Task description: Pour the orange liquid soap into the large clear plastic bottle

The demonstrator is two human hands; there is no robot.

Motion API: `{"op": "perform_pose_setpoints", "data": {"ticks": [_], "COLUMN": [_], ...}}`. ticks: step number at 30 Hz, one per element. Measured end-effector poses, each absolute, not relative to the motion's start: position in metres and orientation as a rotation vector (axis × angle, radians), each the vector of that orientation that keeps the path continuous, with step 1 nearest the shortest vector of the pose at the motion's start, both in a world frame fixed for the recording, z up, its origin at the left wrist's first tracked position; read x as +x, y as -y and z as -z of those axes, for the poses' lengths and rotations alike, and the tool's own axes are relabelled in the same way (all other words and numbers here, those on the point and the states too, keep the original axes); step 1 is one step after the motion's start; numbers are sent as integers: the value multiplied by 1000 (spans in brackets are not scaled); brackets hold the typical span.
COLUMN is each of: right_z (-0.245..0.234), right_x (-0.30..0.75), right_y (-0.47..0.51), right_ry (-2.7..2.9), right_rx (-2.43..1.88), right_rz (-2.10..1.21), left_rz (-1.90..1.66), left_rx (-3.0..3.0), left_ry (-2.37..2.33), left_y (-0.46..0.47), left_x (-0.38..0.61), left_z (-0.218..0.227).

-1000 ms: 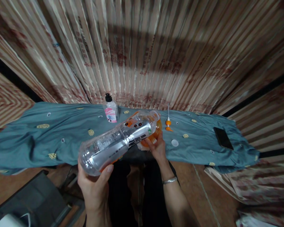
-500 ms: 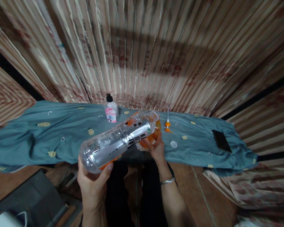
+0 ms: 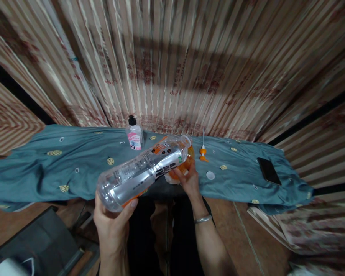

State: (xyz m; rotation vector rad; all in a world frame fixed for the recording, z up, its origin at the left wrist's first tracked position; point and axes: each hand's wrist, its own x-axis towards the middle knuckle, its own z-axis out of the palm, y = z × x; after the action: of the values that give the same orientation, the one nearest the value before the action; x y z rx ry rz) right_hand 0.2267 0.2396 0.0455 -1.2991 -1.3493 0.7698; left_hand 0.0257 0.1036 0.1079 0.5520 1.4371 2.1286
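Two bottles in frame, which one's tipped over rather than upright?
The large clear bottle, held nearly horizontal by the left hand. The small pink-labelled bottle stands upright on the blue cloth.

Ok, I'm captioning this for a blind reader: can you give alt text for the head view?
A left hand tips a clear plastic bottle mouth-first toward an orange container steadied by the right hand, above a teal cloth. On the cloth lie a small pump bottle, a white cap and a phone.

A teal patterned cloth [image 3: 46, 168] covers the surface. Far on it stands a small pink-labelled bottle [image 3: 134, 137]; rightward lie an orange pump nozzle [image 3: 202, 152], a white cap [image 3: 210, 175] and a dark phone [image 3: 269, 171].
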Motion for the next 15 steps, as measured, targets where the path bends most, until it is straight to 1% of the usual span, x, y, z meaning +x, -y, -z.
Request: {"op": "perform_pose_setpoints", "data": {"ticks": [10, 15], "right_z": [-40, -42], "right_x": [229, 228], "right_y": [-241, -241], "right_ry": [1375, 1347], "right_rx": [-1234, -1176], "right_rz": [-770, -821], "left_rz": [-2096, -2082], "left_rx": [489, 467], "left_ry": [-1388, -1407], "left_y": [-105, -106], "left_x": [28, 29], "left_z": [-114, -115]}}
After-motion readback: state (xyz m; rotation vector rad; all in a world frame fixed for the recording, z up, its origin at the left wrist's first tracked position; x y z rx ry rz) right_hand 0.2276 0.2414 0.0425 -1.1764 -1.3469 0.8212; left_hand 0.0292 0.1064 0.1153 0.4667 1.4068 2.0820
